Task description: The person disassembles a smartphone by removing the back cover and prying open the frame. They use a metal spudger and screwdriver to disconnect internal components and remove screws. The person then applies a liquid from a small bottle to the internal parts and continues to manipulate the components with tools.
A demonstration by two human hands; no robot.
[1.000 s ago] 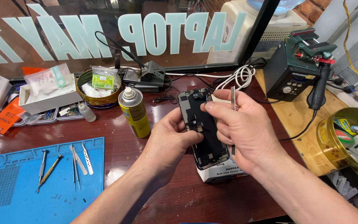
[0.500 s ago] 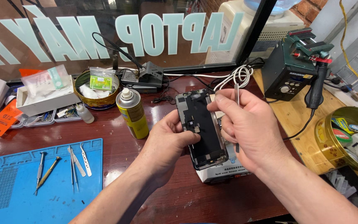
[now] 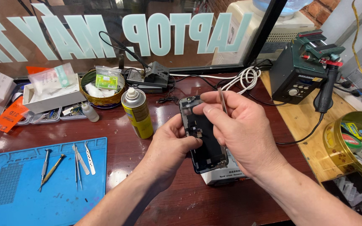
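My left hand (image 3: 170,144) grips the left edge of an opened black phone (image 3: 202,144), held tilted above a small white box-shaped device (image 3: 227,173) on the dark red table. My right hand (image 3: 237,129) lies over the phone's right side, its fingers at the upper part of the phone, and it holds thin metal tweezers (image 3: 221,99) that stick up between the fingers. Most of the phone's right side is hidden under that hand.
A yellow spray can (image 3: 138,113) stands just left of the hands. A blue work mat (image 3: 34,180) with screwdrivers and tweezers lies at front left. A green soldering station (image 3: 300,71) with its cable sits at back right, a gold round tin (image 3: 352,142) at right, and a bowl and boxes at back left.
Both hands have lifted the phone slightly and shifted it a little left. My right fingers have moved up to its top end, with the tweezers still in hand.
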